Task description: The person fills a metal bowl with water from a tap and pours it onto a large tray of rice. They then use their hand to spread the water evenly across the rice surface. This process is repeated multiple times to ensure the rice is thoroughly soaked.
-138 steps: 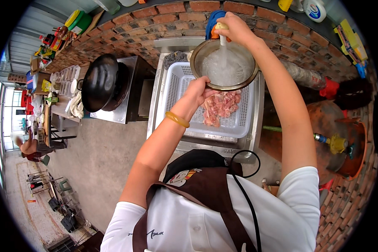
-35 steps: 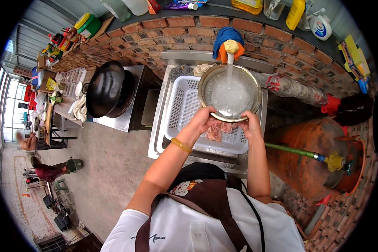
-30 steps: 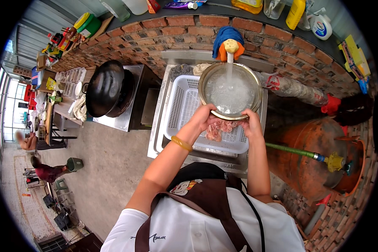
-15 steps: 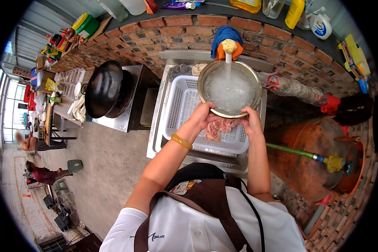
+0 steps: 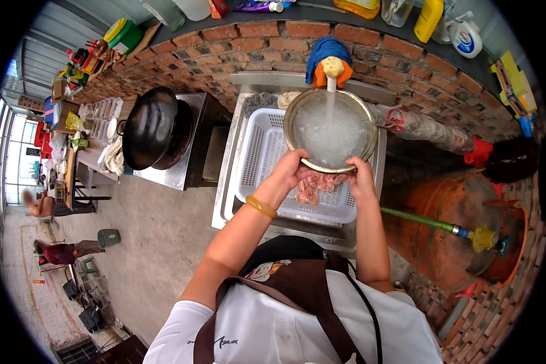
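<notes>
At the far left of the frame a person sits by a crowded counter; below, a second person is beside a dark green bucket. Right of them, in the upper left, a large black wok stands tilted on a metal stove. At the centre is a steel sink with a white slotted basket set in it; pink pieces of raw meat lie in the basket, partly hidden under a round metal bowl. The grip of the left hand, below a yellow bracelet, is clamped on the bowl's lower left rim, thumb uppermost. Water streams from a tap at upper centre into the bowl, whose surface is white with bubbles. The right hand, at the tap some seconds ago, is now clamped on the lower right rim, so the bowl appears to be supported from both sides under the running stream. The bowl thus lies just above the two grips in the frame, touching both, with meat showing between them; whether any fingers touch the meat cannot be told. Farther right, a green hose leads to a rusty orange tank.
</notes>
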`<act>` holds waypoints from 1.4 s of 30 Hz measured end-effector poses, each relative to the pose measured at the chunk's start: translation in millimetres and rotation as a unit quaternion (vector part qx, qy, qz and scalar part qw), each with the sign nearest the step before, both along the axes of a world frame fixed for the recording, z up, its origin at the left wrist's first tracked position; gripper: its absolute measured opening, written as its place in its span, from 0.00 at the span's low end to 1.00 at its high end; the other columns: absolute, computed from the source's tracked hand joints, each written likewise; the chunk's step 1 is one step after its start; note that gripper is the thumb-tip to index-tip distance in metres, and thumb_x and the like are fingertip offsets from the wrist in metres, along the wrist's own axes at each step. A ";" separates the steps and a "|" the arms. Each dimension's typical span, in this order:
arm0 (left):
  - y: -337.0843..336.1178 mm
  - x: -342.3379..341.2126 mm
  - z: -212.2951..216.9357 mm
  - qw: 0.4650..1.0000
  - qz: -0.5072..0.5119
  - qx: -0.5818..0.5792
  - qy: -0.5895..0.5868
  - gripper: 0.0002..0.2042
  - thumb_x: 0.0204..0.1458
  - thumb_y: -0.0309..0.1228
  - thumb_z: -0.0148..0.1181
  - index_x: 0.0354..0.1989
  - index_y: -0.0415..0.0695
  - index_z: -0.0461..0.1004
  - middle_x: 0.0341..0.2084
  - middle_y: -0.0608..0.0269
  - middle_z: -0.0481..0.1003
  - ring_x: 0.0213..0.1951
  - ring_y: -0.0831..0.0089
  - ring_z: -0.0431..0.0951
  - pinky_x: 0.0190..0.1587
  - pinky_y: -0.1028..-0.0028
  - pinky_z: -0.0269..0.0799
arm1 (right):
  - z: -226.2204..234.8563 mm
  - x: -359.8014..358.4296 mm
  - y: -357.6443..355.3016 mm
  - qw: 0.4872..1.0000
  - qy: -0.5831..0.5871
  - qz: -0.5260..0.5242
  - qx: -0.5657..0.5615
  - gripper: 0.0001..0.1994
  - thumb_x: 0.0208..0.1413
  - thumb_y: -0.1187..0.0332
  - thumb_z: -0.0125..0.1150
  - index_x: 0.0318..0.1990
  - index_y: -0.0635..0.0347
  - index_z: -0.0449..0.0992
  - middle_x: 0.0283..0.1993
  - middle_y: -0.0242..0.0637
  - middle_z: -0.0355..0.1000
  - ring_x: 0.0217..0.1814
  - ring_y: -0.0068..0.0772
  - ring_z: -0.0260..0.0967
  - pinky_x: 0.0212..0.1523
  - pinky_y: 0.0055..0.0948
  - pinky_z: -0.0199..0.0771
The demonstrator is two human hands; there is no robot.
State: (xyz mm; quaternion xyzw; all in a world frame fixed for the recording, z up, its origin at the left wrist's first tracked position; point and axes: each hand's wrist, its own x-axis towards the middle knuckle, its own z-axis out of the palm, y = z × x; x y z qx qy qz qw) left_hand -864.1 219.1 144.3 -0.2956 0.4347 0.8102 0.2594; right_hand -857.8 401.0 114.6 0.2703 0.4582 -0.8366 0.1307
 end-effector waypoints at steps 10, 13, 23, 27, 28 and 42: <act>-3.3 3.4 -5.3 0.998 0.047 0.030 -0.034 0.18 0.40 0.23 0.46 0.43 0.31 0.58 0.36 0.50 0.66 0.37 0.62 0.73 0.41 0.69 0.74 | -3.5 1.3 -3.5 1.000 0.001 0.004 -0.001 0.04 0.39 0.72 0.52 0.26 0.59 0.66 0.19 0.30 0.63 0.15 0.21 0.59 0.13 0.16 0.58; -5.8 3.7 -10.7 0.998 0.042 0.041 -0.031 0.18 0.40 0.23 0.46 0.42 0.31 0.59 0.35 0.51 0.67 0.36 0.63 0.74 0.40 0.70 0.74 | -3.8 1.3 -3.1 1.000 0.003 0.006 -0.006 0.05 0.39 0.73 0.52 0.26 0.60 0.66 0.19 0.30 0.63 0.16 0.20 0.58 0.13 0.17 0.57; -5.5 4.0 -13.0 1.000 0.010 0.001 -0.025 0.17 0.42 0.23 0.45 0.43 0.32 0.59 0.34 0.52 0.69 0.32 0.66 0.75 0.36 0.73 0.75 | -4.0 2.7 -0.4 1.000 0.018 0.020 -0.013 0.07 0.39 0.73 0.52 0.30 0.58 0.66 0.20 0.28 0.63 0.17 0.19 0.59 0.14 0.17 0.56; -3.6 4.9 -14.4 1.000 0.010 -0.016 -0.010 0.17 0.42 0.23 0.44 0.43 0.32 0.59 0.35 0.52 0.69 0.32 0.66 0.75 0.36 0.74 0.75 | -4.3 2.2 1.3 1.000 0.018 0.021 -0.015 0.08 0.39 0.74 0.52 0.31 0.58 0.66 0.20 0.27 0.62 0.17 0.19 0.59 0.14 0.17 0.56; -3.2 5.1 -14.7 1.000 0.010 -0.020 -0.008 0.17 0.42 0.23 0.44 0.43 0.32 0.59 0.35 0.52 0.69 0.32 0.66 0.75 0.36 0.74 0.75 | -5.9 2.3 2.0 0.999 0.019 0.022 -0.017 0.08 0.39 0.73 0.52 0.31 0.58 0.66 0.20 0.28 0.62 0.17 0.19 0.59 0.14 0.17 0.56; 4.2 7.2 -13.8 0.998 0.048 -0.038 0.015 0.18 0.41 0.22 0.43 0.43 0.29 0.57 0.34 0.49 0.67 0.34 0.62 0.73 0.36 0.71 0.75 | -5.8 -1.0 7.1 0.998 0.022 0.042 -0.035 0.10 0.40 0.73 0.51 0.34 0.59 0.65 0.22 0.30 0.64 0.18 0.20 0.60 0.14 0.18 0.57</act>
